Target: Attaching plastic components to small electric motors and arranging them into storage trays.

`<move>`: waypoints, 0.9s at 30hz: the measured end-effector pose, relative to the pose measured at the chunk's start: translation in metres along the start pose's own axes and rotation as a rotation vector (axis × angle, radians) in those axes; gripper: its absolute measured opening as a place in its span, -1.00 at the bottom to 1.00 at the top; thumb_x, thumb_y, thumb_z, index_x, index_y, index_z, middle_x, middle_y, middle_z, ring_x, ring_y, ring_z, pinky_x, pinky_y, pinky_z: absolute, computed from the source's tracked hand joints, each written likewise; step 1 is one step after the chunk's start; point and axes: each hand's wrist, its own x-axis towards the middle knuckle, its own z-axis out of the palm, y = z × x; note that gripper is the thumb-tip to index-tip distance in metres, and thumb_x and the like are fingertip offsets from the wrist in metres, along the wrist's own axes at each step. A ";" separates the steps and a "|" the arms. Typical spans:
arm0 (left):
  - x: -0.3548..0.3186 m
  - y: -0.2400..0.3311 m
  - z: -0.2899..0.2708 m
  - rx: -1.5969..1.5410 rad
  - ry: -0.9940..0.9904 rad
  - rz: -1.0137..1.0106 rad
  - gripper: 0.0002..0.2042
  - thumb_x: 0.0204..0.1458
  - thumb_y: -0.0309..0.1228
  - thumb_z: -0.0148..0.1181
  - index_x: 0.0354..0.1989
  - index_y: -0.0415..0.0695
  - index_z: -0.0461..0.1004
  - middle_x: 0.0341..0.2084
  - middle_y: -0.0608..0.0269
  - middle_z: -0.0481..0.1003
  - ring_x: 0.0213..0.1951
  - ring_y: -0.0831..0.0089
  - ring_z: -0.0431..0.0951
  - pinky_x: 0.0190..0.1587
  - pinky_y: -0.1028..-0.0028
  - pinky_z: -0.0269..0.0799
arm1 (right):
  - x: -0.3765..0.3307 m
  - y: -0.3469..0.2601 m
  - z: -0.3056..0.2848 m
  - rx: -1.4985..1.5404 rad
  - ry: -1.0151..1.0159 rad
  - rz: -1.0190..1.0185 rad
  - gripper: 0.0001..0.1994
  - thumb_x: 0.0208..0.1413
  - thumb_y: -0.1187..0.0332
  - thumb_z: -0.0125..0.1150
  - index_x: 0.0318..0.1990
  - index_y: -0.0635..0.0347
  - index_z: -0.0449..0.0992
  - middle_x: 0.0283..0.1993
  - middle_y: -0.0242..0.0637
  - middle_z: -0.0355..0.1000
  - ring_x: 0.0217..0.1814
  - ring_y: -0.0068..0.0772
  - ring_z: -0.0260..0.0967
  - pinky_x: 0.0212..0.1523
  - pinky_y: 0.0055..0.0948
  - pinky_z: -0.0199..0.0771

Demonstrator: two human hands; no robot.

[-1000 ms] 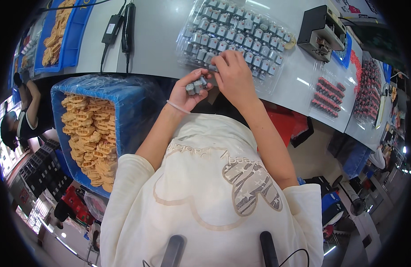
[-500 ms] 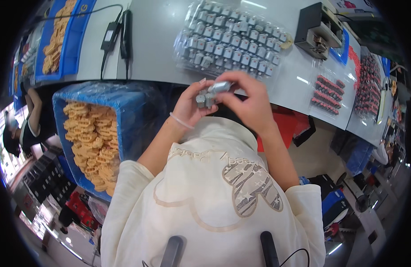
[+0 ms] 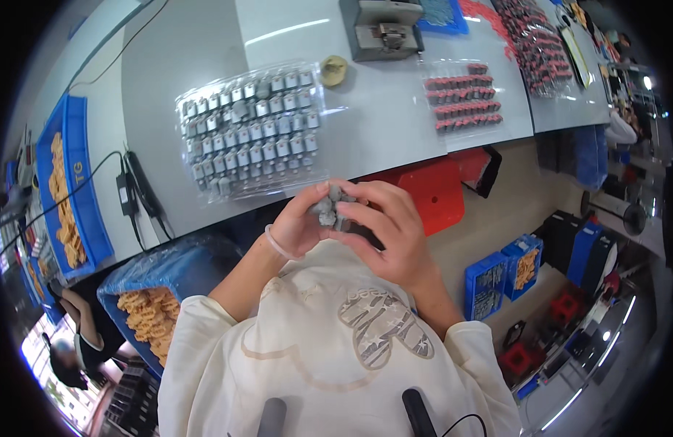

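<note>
Both of my hands meet in front of my chest, just below the table's near edge. My left hand [image 3: 296,226] and my right hand [image 3: 387,229] together pinch a few small grey metal parts [image 3: 330,207]. A thin band circles my left wrist. On the grey table [image 3: 394,124] above them lies a clear plastic tray [image 3: 249,138] filled with rows of several similar grey parts.
A blue bin of orange parts [image 3: 158,313] stands at my lower left, another blue tray [image 3: 63,189] lies far left beside a black power adapter [image 3: 125,193]. Red-and-black parts [image 3: 464,102] and a grey machine [image 3: 384,29] lie farther back. A red box [image 3: 438,189] sits under the table; another person [image 3: 74,342] is at far left.
My right hand has come back from the clear tray to my chest, and both hands now hold the grey parts. The view has swung to the right.
</note>
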 end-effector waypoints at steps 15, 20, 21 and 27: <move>0.230 -0.026 -0.042 0.719 0.942 0.387 -0.89 -0.07 -0.40 0.15 -0.38 -0.14 0.43 -0.30 0.21 0.37 -0.26 0.35 0.40 -0.29 0.40 0.40 | -0.039 0.182 -0.123 -0.106 0.061 0.438 -0.81 -0.08 0.54 0.13 -0.24 0.25 0.45 -0.21 -0.19 0.37 -0.16 -0.22 0.33 -0.15 -0.42 0.32; 0.244 -0.019 -0.054 1.627 0.952 0.690 -0.84 -0.17 -0.44 0.21 -0.39 -0.17 0.44 -0.27 0.10 0.33 -0.24 0.17 0.37 -0.18 0.33 0.35 | -0.032 0.218 -0.137 -0.062 -0.063 0.445 -0.82 -0.05 0.49 0.13 -0.23 0.24 0.44 -0.21 -0.21 0.36 -0.13 -0.21 0.31 -0.13 -0.41 0.32; 0.246 -0.020 -0.053 1.739 0.920 0.698 -0.81 -0.19 -0.43 0.22 -0.36 -0.17 0.43 -0.24 0.06 0.31 -0.23 0.12 0.35 -0.14 0.31 0.33 | -0.029 0.222 -0.139 -0.064 -0.112 0.445 -0.82 -0.05 0.48 0.12 -0.23 0.23 0.43 -0.21 -0.23 0.36 -0.13 -0.21 0.31 -0.13 -0.41 0.32; 0.253 -0.022 -0.041 1.941 0.927 0.475 -0.63 -0.21 -0.42 0.25 -0.15 -0.08 0.37 -0.09 0.03 0.22 -0.11 0.01 0.28 -0.10 0.20 0.30 | -0.014 0.242 -0.149 0.005 -0.199 0.474 -0.80 -0.03 0.46 0.11 -0.21 0.22 0.42 -0.21 -0.26 0.36 -0.16 -0.20 0.32 -0.15 -0.41 0.32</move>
